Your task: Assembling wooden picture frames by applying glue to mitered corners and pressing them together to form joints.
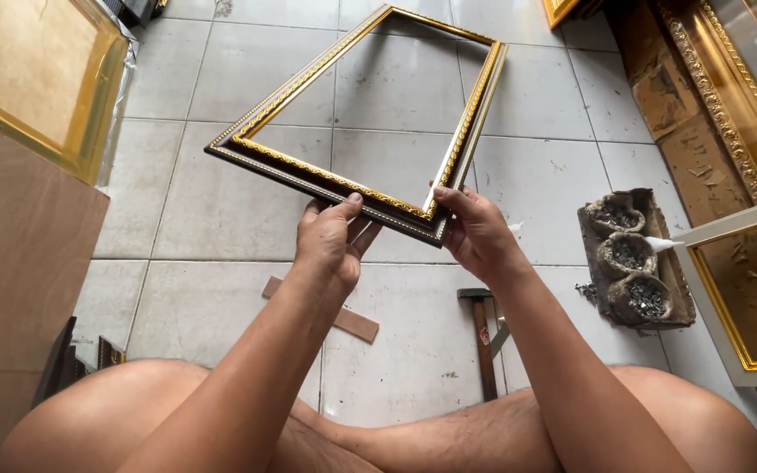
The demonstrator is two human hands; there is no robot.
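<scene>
Gold-trimmed frame point(449, 149), long axis running away, gripped by both hands

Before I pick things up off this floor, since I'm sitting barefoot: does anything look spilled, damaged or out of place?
A few small dark nails lie loose on the tiles beside the worn nail tray. The hammer and a wood strip lie by your legs. The frame looks intact.

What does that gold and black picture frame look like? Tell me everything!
The picture frame is an empty rectangle with no glass or backing, so the grey floor tiles show through. It has a gold patterned inner edge and a dark outer edge, and looks like moulded wood. It is held tilted above the floor, with the left hand and right hand gripping its near side.
</scene>
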